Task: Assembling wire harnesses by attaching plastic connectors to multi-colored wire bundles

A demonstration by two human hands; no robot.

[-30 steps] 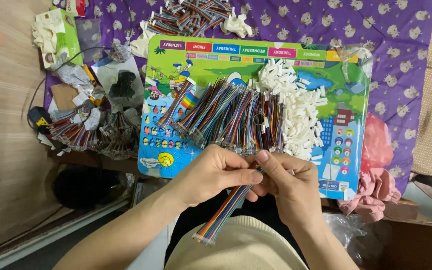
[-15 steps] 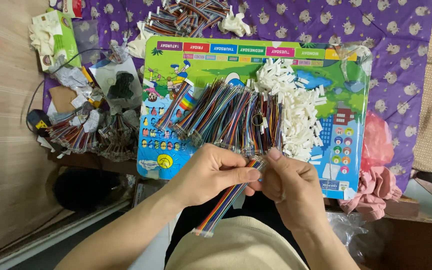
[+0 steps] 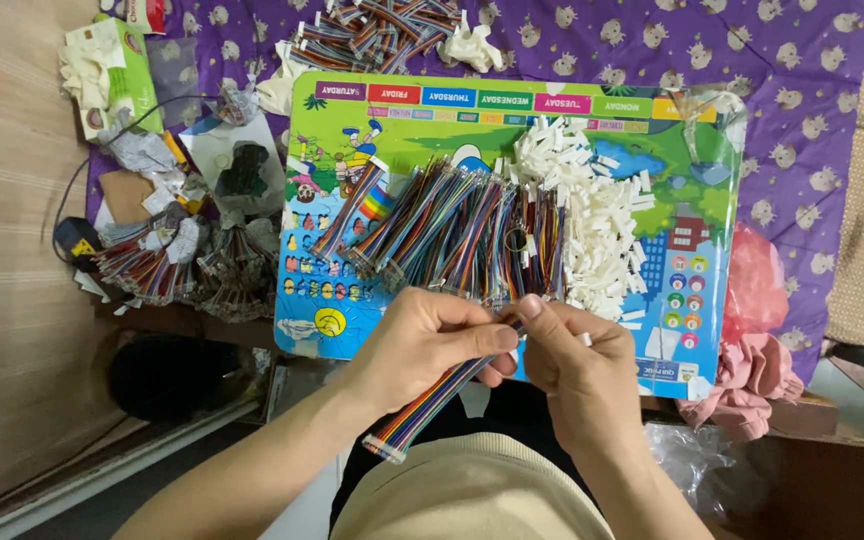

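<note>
1. Your left hand is closed around a flat multicoloured ribbon cable, thumb on top near its upper end; the cable is in hand, off the board.
2. Long axis runs diagonally: lower end with a small white connector hangs down-left toward your lap; upper end points up-right into the gap between both hands.
3. Your right hand has thumb and forefinger pressed together at that upper tip, pinching something small and white; exactly what, you can't tell from here.
4. Both hands touch at the upper end; only the left carries the cable's length.
5. Loose cable pile and white connector heap lie just beyond your fingers on the picture board; the heap sits nearer your right hand.
</note>
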